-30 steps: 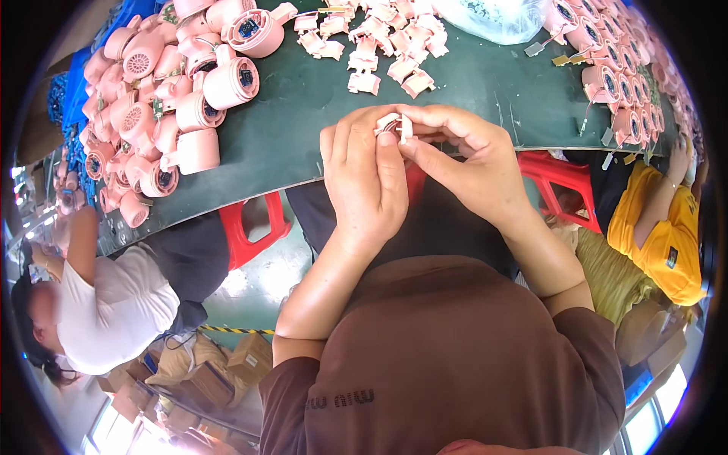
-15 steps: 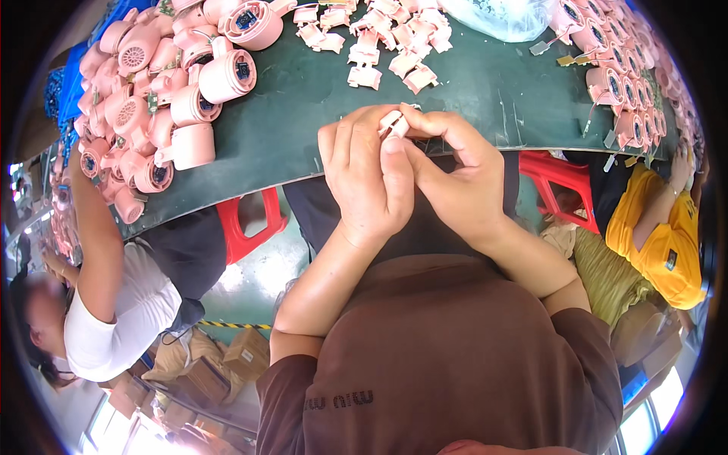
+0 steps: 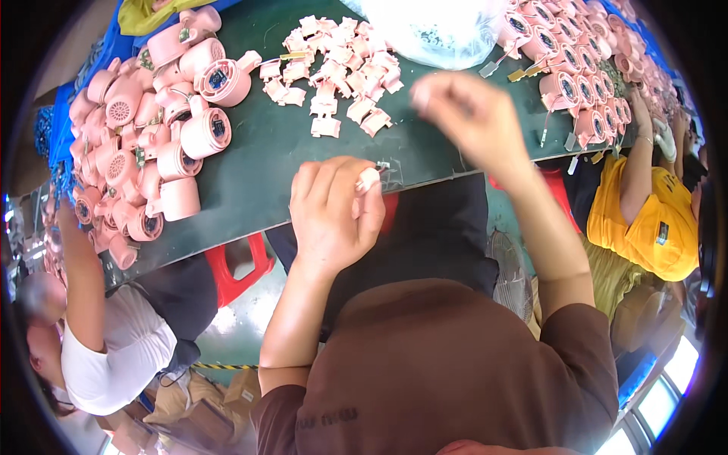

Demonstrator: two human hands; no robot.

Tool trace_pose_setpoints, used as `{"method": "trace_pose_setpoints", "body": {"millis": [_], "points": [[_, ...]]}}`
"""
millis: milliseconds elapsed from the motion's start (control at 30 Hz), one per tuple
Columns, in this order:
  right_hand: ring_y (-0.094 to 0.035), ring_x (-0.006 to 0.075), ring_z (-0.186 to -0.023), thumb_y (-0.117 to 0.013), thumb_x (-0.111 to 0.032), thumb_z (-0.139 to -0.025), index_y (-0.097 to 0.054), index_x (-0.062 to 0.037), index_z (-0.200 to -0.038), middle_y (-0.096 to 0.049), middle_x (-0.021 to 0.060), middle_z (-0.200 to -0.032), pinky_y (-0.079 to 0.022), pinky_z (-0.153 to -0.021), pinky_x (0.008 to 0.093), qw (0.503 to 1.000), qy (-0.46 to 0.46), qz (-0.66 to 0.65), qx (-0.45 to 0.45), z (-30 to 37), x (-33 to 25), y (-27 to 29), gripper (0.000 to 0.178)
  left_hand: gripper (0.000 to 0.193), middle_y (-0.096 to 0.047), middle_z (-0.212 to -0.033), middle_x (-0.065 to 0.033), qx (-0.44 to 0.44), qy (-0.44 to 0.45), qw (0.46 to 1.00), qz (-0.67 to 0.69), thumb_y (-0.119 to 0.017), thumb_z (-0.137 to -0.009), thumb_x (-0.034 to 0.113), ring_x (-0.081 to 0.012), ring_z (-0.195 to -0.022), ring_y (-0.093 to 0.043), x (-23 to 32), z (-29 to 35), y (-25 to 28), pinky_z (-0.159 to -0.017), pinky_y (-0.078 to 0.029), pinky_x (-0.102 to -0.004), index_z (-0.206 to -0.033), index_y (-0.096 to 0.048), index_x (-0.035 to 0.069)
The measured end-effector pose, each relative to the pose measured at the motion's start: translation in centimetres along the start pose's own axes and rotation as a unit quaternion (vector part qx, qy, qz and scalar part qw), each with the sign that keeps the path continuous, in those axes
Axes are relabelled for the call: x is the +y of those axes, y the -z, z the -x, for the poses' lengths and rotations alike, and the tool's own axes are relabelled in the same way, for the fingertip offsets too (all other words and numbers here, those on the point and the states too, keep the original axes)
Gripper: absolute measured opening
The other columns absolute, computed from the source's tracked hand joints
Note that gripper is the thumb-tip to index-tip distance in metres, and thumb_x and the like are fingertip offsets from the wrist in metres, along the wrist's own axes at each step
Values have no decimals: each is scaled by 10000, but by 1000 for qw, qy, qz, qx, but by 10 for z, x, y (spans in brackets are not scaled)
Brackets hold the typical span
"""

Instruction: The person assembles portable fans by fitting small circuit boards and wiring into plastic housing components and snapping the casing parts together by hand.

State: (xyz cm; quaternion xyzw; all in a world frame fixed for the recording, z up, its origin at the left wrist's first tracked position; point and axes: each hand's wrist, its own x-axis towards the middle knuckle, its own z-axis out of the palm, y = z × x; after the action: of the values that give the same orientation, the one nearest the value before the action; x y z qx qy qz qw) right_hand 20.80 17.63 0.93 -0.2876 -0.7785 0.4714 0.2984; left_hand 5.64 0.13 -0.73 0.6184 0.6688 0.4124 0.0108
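My left hand [image 3: 330, 216] is closed near the table's front edge, pinching a small pink plastic piece [image 3: 368, 180] between thumb and fingers. A short dark and pale bit shows beside the piece, too small to make out. My right hand [image 3: 481, 121] is apart from it, raised over the green table [image 3: 250, 163] just below a clear plastic bag [image 3: 447, 49]. Motion smears its fingers, so I cannot see whether anything is in them. Ahead of my left hand lies a loose heap of similar small pink pieces [image 3: 326, 127].
Round pink housings [image 3: 180, 199] are piled at the left. More pink housings with dangling leads [image 3: 561, 91] stand in rows at the right. A person in white [image 3: 114, 349] sits at the left, another in yellow [image 3: 644, 220] at the right. Red stools [image 3: 220, 277] stand below the table.
My hands have come apart. The right one has moved up and right toward the bag, while the left keeps the pink piece. The view has shifted, so the table sits lower.
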Motion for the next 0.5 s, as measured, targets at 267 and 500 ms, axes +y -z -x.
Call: {"method": "trace_pose_setpoints", "body": {"millis": [267, 500], "points": [[-665, 200, -761, -740, -243, -868, -730, -21, -949, -706, 111, -884, -519, -716, 312, 936, 28, 346, 63, -97, 65, 25, 236, 231, -661, -979, -86, -54, -34, 998, 1, -732, -789, 109, -292, -834, -594, 3, -15, 2, -760, -473, -384, -994, -638, 58], [-684, 217, -797, -736, -278, -850, -738, -14, -912, -716, 128, -886, -521, -745, 332, 978, -44, 201, 41, -102, 78, 34, 272, 252, -658, -1006, -90, -19, -5, 999, 34, -754, -785, 97, -297, -861, -610, 1, -6, 1, -779, -466, -408, -990, -611, 59]]}}
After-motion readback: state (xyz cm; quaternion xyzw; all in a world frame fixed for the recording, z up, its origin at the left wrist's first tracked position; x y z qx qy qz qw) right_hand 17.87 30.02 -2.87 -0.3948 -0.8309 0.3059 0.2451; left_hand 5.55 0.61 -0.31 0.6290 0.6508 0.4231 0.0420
